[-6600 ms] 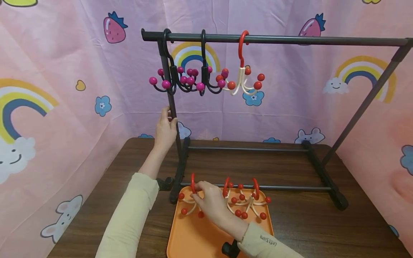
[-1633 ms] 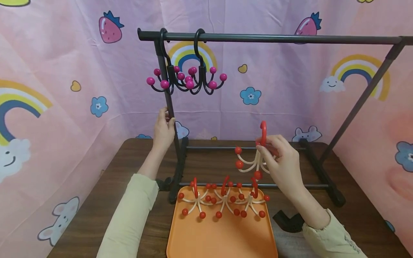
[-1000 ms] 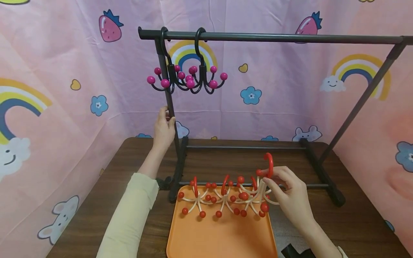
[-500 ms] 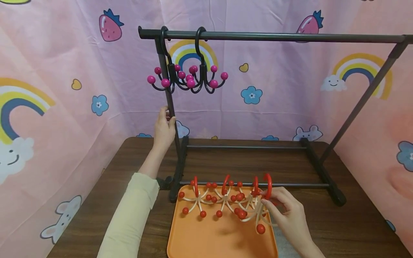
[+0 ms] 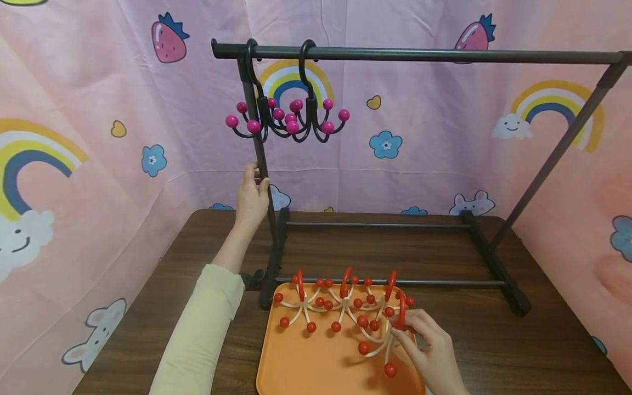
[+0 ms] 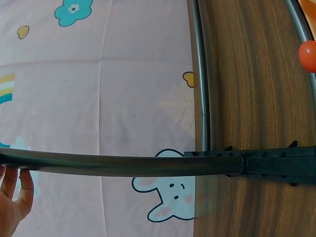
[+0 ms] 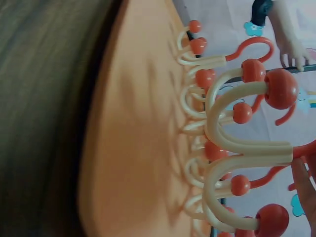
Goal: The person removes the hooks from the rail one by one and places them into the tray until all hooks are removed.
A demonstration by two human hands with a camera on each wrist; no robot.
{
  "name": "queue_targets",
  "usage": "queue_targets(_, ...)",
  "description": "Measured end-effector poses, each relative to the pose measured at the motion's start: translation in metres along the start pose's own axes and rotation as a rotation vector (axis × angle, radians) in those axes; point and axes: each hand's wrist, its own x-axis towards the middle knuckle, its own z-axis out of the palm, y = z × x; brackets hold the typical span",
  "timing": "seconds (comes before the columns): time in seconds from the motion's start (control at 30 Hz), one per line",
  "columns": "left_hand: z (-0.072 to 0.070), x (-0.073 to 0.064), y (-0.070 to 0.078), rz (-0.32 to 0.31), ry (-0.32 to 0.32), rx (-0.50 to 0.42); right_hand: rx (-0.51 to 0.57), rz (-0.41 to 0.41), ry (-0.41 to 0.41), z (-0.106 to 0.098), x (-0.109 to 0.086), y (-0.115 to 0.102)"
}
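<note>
My left hand (image 5: 252, 197) grips the left upright post (image 5: 262, 156) of a dark metal rack, fingers behind it and thumb at the front. In my right hand (image 5: 432, 348), thumb and fingers pinch a cream multi-arm hook hanger with red ball tips at the base of its red hook (image 5: 402, 312). That hanger (image 7: 266, 151) is upright, low over the right part of an orange tray (image 5: 301, 365). Three matching hangers stand along the tray's back edge: left (image 5: 300, 288), middle (image 5: 345, 285) and right (image 5: 391, 285).
Two black hangers with pink balls, one at the left end (image 5: 263, 109) and another beside it (image 5: 310, 107), hang from the rack's top bar (image 5: 444, 54). The rack's front lower bar (image 5: 459, 283) runs just behind the tray. A patterned cloth (image 5: 419, 181) backs the brown table (image 5: 518, 351).
A cream hanger that hung on the top bar earlier is now in my right hand, lowered over the tray's right side and toward me. My left hand stays on the post.
</note>
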Motion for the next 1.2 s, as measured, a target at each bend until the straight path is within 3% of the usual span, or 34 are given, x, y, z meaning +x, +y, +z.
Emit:
queue_targets(0.4, 0.001, -0.001, 0.003, -0.020, -0.005, -0.006, -0.065, -0.023, -0.006, 0.006, -0.014, 0.011)
queue_targets(0.53, 0.002, -0.001, 0.003, -0.021, -0.007, -0.007, -0.052, -0.051, -0.022, 0.006, -0.021, 0.014)
queue_targets(0.8, 0.001, -0.001, 0.001, -0.018, -0.002, -0.013, 0.015, -0.151, 0.022, 0.008, -0.031, 0.024)
queue_targets(0.93, 0.001, 0.000, 0.001, -0.016, 0.000, -0.015, 0.049, -0.131, -0.007, 0.007, -0.032, 0.026)
queue_targets(1.07, 0.001, 0.000, 0.002, -0.008, 0.004, -0.015, 0.012, -0.126, -0.018, 0.006, -0.032, 0.025)
queue_targets(1.2, 0.001, -0.001, 0.002, -0.008, 0.004, -0.004, -0.073, -0.123, 0.019, 0.000, -0.028, 0.022)
